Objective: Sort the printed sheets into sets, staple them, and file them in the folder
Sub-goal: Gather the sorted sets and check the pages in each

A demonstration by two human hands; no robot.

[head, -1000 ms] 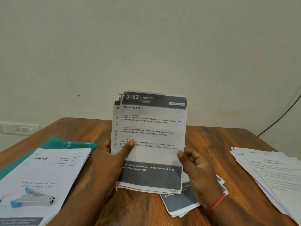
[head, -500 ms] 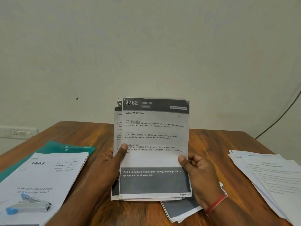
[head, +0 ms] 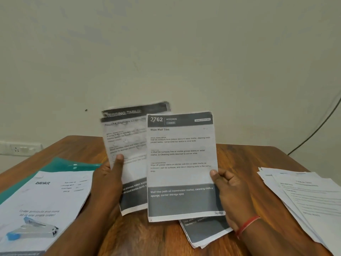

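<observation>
My right hand (head: 227, 191) pinches the right edge of a "Wipe Wall Tiles" kitchen sheet (head: 181, 163), held upright above the table. My left hand (head: 108, 180) grips a second printed sheet (head: 129, 145) headed "Dressing Table", blurred and pulled off to the left, its right side behind the kitchen sheet. More dark-banded sheets (head: 204, 231) lie on the table under my right hand. A blue and grey stapler (head: 31, 230) rests on a white "blinkit" sheet (head: 49, 196) at the left. The green folder (head: 60, 163) lies beneath that sheet.
A fanned pile of white printed pages (head: 304, 196) lies at the table's right edge. The wooden table (head: 147, 237) ends at a pale wall with a socket strip (head: 18, 148) on the left and a dark cable (head: 317, 130) on the right.
The two sheets were held together as one stack. My left hand has drawn the back sheet out to the left, while my right hand keeps the kitchen sheet and shifts it slightly right.
</observation>
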